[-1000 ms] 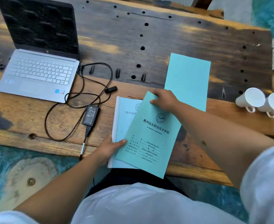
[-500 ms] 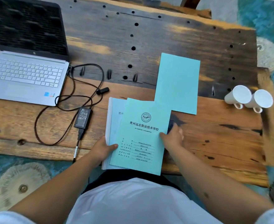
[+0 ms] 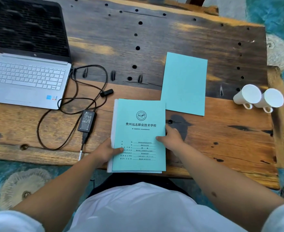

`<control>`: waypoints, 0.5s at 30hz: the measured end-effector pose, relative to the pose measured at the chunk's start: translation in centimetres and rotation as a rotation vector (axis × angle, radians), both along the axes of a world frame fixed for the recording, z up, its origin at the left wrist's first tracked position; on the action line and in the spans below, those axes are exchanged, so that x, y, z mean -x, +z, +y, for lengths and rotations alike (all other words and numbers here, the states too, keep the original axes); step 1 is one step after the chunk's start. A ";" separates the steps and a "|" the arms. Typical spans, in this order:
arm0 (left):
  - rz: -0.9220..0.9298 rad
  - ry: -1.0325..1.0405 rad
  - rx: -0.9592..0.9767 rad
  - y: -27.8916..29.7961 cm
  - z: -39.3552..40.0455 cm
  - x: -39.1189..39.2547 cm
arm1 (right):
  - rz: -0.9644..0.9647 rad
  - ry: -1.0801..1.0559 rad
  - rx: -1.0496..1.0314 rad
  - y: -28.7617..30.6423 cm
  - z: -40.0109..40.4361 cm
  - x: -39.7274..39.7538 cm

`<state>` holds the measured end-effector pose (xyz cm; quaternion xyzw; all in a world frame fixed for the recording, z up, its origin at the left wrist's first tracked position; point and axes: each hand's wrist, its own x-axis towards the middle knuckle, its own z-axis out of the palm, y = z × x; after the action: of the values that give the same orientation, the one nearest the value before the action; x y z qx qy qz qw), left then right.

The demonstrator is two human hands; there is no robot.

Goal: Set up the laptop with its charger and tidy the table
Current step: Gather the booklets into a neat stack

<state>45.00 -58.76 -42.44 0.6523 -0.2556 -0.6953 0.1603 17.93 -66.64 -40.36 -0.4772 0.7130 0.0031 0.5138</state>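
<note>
A stack of teal booklets (image 3: 138,114) lies at the table's near edge, its edges nearly squared. My left hand (image 3: 107,150) grips the stack's left side, thumb on the cover. My right hand (image 3: 172,139) holds its right side, thumb on top. Another teal booklet (image 3: 184,82) lies apart, just beyond the stack to the right. An open silver laptop (image 3: 27,79) sits at the far left. Its black charger brick (image 3: 86,120) lies beside it, and the looped cable (image 3: 91,81) runs up to the laptop's right side.
Two white cups (image 3: 258,97) lie on their sides near the right edge of the wooden table (image 3: 221,139). A small black clip (image 3: 106,93) lies on the cable. A teal patterned rug (image 3: 20,181) covers the floor.
The tilted top booklet has been turned straight and lined up over the one beneath. My right hand moved from its far corner down to the stack's right side.
</note>
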 end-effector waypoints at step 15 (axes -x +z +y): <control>0.156 0.236 -0.112 -1.2 0.4 0.1 | -0.025 0.040 -0.098 -0.7 0.5 -1.1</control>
<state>44.91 -58.32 -43.63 0.6298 -0.1245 -0.7334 0.2235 18.99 -66.11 -41.04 -0.4655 0.6957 0.0424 0.5454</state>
